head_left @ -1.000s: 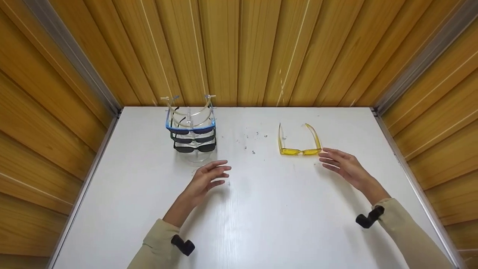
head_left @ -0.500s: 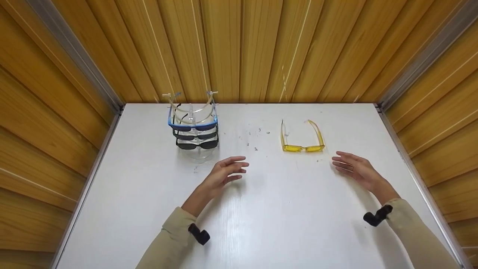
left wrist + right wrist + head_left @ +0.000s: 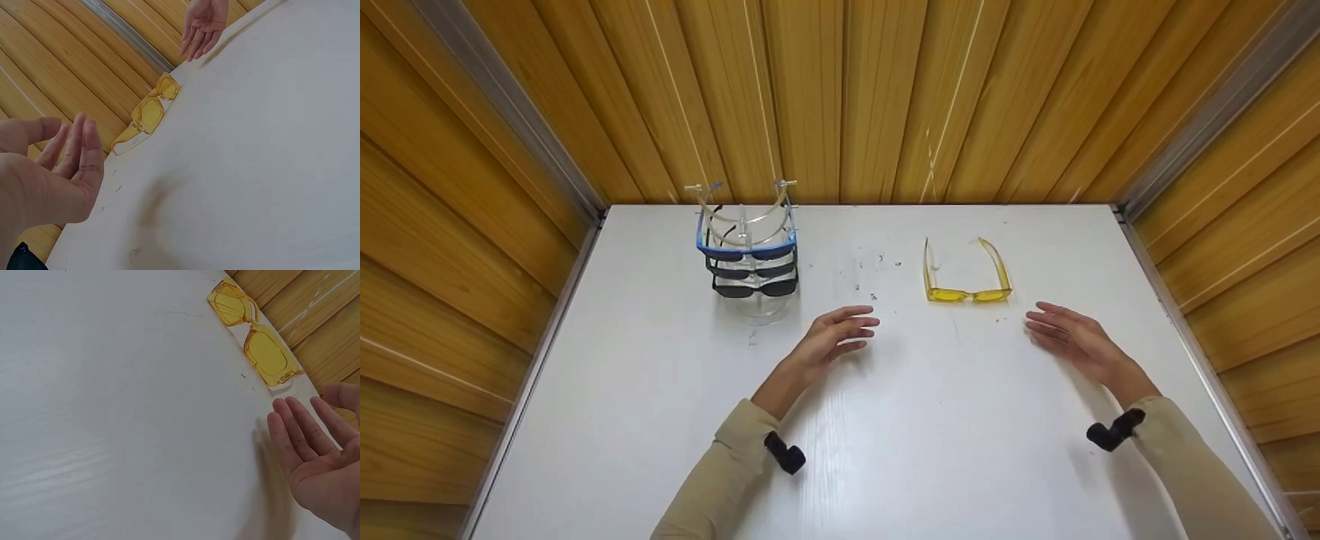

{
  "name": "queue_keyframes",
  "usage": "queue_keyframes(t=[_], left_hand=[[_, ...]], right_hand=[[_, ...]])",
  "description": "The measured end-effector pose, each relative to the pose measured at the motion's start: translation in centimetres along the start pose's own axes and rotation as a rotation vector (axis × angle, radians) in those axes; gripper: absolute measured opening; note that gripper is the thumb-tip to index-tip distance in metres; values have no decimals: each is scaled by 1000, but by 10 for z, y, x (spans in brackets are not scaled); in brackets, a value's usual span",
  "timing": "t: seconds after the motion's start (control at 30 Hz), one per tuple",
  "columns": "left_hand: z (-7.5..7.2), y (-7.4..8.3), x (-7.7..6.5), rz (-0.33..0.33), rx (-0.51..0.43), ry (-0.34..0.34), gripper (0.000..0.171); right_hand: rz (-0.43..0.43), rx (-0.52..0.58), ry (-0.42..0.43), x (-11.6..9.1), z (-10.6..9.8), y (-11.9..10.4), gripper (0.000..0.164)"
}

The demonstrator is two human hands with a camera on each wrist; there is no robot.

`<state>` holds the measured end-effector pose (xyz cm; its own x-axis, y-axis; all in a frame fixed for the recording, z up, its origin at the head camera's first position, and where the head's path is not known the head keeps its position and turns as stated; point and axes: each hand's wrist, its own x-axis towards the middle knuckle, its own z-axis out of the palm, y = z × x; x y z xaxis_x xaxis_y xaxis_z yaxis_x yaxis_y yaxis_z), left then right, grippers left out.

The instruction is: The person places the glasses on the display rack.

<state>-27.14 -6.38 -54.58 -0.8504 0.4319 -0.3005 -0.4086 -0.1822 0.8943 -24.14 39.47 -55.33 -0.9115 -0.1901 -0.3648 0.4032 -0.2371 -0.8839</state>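
A pair of yellow sunglasses rests on the white table with its temples unfolded toward the back wall. Its yellow lenses face me in the left wrist view and in the right wrist view. My right hand hovers just right of the sunglasses, fingers loosely extended, touching nothing. To their lower left, my left hand is held above the table with relaxed, slightly bent fingers and nothing in them. Both palms are turned inward, toward each other.
A clear display stand at the back left carries blue-framed sunglasses above two dark pairs, with bare curved arms at its top. Small dark marks dot the table. Wood-patterned walls enclose the back and sides.
My left hand has moved right, away from the stand toward the table's middle. My right hand has drawn back from the yellow sunglasses' right corner. The sunglasses stay in place; the head view shifts slightly.
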Motion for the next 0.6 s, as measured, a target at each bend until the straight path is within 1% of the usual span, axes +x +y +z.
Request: queue_keyframes(t=[0.07,0.17,0.27,0.4,0.6], left_hand=[[3,-2,5,-7,1,-1,41],[8,-3,14,-19,1,-1,42],[13,-4,22,-26,-3,-7,42],[18,-4,34,-29,-10,-17,44],[28,-9,52,-46,-12,-2,45]], right_hand=[[5,-11,13,2,2,0,42],[10,-28,32,5,6,-1,57],[15,-42,46,9,9,-3,68],[19,-60,58,15,14,-7,69],[5,-105,82,25,20,-7,67]])
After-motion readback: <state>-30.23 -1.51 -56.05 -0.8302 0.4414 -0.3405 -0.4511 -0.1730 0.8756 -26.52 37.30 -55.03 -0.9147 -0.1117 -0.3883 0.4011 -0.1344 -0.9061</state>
